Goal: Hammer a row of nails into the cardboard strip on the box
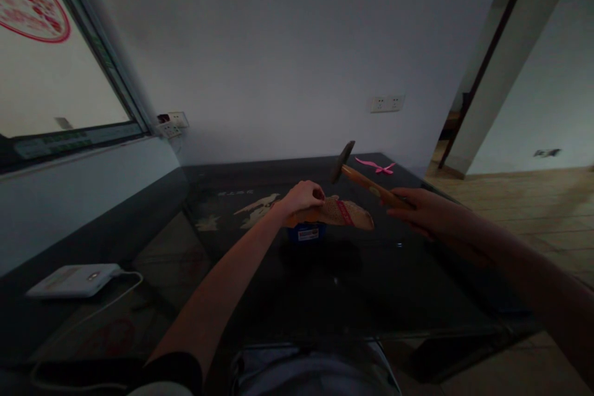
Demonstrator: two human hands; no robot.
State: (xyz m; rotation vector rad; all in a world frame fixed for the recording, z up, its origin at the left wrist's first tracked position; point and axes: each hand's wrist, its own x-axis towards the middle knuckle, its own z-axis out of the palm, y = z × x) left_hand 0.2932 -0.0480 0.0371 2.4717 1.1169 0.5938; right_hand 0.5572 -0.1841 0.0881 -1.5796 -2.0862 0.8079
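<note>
My right hand (420,207) is wrapped round the wooden handle of a hammer (366,182). Its dark metal head is raised to the left, above the table and apart from what lies below. A tan, sole-shaped piece with a red band, like a shoe sole or insole (359,215), rests across a small blue box (306,233) with a white label. Over the left part of this piece, my left hand (302,197) has its thumb and fingers pinched together. Whatever is between those fingertips is hidden or too small to name.
The dark glossy table (260,297) has a printed bird picture on its top. A white power bank (77,280) with a cable lies at the left. Pink ribbon-like strips (380,168) lie at the back right. A wall with sockets (387,104) stands behind.
</note>
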